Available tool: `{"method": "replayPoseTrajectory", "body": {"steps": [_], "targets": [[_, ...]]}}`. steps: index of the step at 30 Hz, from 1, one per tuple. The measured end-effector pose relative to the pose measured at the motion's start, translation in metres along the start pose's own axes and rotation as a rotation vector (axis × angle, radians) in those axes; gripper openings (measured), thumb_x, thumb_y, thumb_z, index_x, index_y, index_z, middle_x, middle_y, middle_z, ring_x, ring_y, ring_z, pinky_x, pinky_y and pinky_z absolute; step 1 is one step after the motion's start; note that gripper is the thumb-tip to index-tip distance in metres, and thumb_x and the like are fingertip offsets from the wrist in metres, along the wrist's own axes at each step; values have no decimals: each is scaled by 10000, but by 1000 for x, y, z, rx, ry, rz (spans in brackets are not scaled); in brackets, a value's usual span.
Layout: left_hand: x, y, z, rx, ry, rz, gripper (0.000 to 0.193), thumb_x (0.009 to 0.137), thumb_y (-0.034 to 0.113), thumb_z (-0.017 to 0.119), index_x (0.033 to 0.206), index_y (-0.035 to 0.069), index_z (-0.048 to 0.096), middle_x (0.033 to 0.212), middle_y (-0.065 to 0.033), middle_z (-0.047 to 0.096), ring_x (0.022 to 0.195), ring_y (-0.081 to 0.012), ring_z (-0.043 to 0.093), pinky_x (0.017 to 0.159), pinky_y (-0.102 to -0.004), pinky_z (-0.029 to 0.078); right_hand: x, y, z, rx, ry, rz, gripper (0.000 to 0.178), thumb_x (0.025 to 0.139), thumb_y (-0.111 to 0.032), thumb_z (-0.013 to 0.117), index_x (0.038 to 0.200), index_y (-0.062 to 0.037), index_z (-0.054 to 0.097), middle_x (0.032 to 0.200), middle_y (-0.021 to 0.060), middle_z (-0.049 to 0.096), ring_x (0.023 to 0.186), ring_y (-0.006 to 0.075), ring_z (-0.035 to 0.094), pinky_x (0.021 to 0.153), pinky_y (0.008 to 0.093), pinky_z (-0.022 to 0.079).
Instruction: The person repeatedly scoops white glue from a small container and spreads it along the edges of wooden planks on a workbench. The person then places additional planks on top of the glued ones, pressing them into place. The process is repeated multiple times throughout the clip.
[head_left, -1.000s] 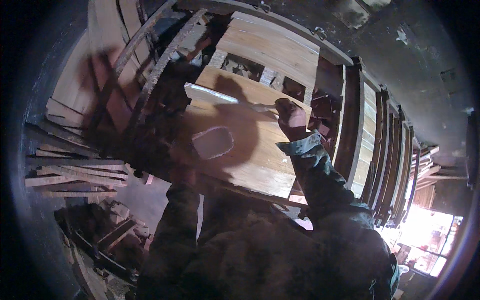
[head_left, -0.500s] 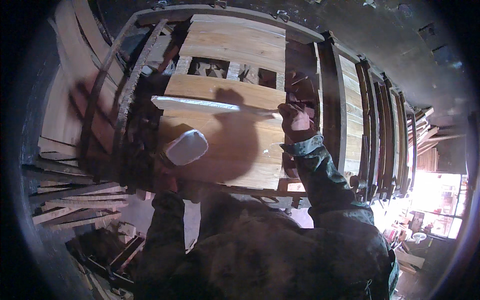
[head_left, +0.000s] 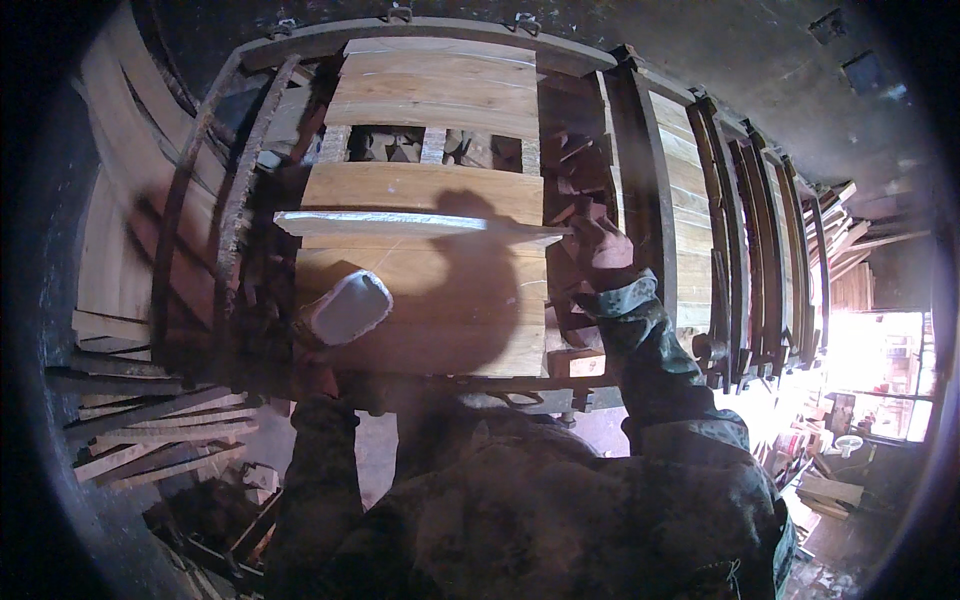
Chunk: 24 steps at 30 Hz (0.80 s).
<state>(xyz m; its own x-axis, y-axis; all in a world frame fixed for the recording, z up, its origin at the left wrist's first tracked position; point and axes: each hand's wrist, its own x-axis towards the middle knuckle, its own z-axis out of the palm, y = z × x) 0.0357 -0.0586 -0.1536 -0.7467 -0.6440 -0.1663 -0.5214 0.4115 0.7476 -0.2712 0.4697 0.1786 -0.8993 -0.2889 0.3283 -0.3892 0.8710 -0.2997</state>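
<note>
My right hand (head_left: 602,245) is closed just beyond the right edge of the wooden panel (head_left: 420,345). From its fingers a thin, flat brush-like tool (head_left: 540,232) reaches left along a narrow board (head_left: 375,223); shadow blurs its exact shape. That board lies across the panel, its upper edge coated white. At lower left, my left hand (head_left: 320,380), dark and partly hidden, is closed around a tilted, cut-open container (head_left: 352,308) whose inside is white. The container hangs over the panel's near left part.
A metal clamping frame (head_left: 455,33) surrounds the panel, with dark upright bars (head_left: 650,180) to the right. More panel boards (head_left: 690,210) stand beyond them. Long planks (head_left: 110,240) lean at the left, above stacked strips (head_left: 170,435). Wood scraps (head_left: 385,146) show through the panel's gap.
The view has shifted slightly. My right hand has moved right relative to the panel, with the thin tool. The container in my left hand has tilted, its opening looking narrower.
</note>
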Motion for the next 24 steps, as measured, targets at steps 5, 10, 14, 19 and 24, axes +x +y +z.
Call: {"method": "replayPoseTrajectory", "body": {"steps": [5, 10, 14, 19, 24], "targets": [[-12, 63, -22, 144, -35, -81, 278, 871, 185, 598, 1096, 60, 705, 1180, -177, 700, 1106, -325, 656, 1015, -402, 501, -2, 5, -11, -41, 49, -59, 272, 765, -241, 747, 1012, -129, 735, 900, 162, 692, 820, 367, 696, 682, 480, 576], [-28, 117, -41, 413, 19, -63, 270, 904, 212, 587, 1101, 74, 710, 1158, -163, 708, 1113, -325, 654, 1031, -418, 495, 1, 20, -15, -232, -53, 22, 243, 841, -227, 733, 1063, -131, 724, 980, 127, 708, 906, 326, 685, 717, 430, 579], [-22, 107, -33, 415, -15, 0, 260, 917, 202, 577, 1098, 77, 715, 1147, -145, 711, 1103, -306, 657, 1020, -415, 504, 6, -2, -1, -77, 33, -56, 170, 854, -156, 695, 1023, -150, 719, 933, 108, 712, 824, 334, 705, 663, 441, 571], [-17, 68, -18, 471, 38, 98, 250, 932, 189, 565, 1094, 80, 722, 1134, -121, 715, 1090, -281, 662, 1006, -410, 516, 23, -58, 24, 33, 13, -73, 122, 892, -156, 667, 1004, -126, 707, 927, 115, 720, 800, 347, 706, 661, 457, 566], [-22, 54, -7, 520, 98, 167, 245, 948, 177, 553, 1091, 84, 728, 1120, -98, 719, 1077, -257, 667, 992, -406, 528, 44, -101, 45, 68, -22, -101, 120, 907, -166, 645, 991, -95, 692, 886, 152, 720, 784, 368, 710, 668, 467, 565]]}}
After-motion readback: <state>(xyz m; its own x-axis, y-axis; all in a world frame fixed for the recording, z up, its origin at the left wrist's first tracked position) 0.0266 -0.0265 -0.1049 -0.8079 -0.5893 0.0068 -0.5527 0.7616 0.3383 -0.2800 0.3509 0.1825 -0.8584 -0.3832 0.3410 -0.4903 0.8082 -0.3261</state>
